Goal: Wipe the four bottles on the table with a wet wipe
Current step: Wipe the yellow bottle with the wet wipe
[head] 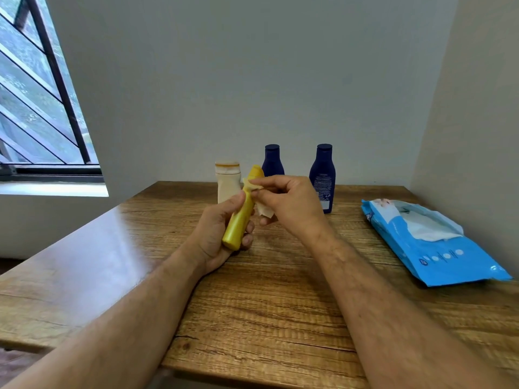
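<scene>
The left hand point(222, 234) grips a yellow bottle point(243, 213) by its lower half, tilted with its top away from the person, above the bench point(252, 304). The right hand point(283, 204) pinches a wet wipe point(264, 209) against the bottle's upper part. Just beyond the hands stand 3 more bottles: a cream bottle point(228, 181) and 2 dark blue bottles point(272, 161) point(323, 178). Well to the right of the right hand lies a blue pack of wipes point(432, 245), flap open.

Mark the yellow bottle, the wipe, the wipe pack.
yellow bottle point(238, 220): head view, on its lower body.
wipe point(265, 210): head view, on the hanging fold.
wipe pack point(438, 256): head view, on its blue front.
</scene>
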Action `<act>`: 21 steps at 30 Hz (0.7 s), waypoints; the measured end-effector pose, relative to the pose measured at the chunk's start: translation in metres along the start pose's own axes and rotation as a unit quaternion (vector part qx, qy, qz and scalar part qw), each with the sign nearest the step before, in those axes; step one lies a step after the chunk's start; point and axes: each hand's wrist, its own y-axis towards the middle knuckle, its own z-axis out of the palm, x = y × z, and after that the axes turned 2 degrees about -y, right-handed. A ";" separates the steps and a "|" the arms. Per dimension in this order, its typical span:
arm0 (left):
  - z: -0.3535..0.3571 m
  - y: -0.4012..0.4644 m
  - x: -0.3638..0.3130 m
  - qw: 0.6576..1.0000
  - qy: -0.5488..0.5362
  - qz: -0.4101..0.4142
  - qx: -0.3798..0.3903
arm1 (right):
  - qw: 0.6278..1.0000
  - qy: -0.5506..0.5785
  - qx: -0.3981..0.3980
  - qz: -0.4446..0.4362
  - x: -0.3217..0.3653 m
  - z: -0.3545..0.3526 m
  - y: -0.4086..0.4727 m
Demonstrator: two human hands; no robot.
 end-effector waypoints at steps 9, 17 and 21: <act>0.007 -0.001 -0.003 0.998 -0.062 -0.008 -0.010 | 0.997 -0.023 0.075 0.014 0.001 -0.003 -0.002; 0.008 0.004 0.000 0.996 0.007 0.003 -0.093 | 0.992 -0.110 -0.053 -0.036 -0.006 -0.001 0.001; 0.006 0.007 0.001 0.991 0.021 0.041 -0.125 | 0.997 -0.062 -0.045 -0.021 -0.003 -0.006 0.002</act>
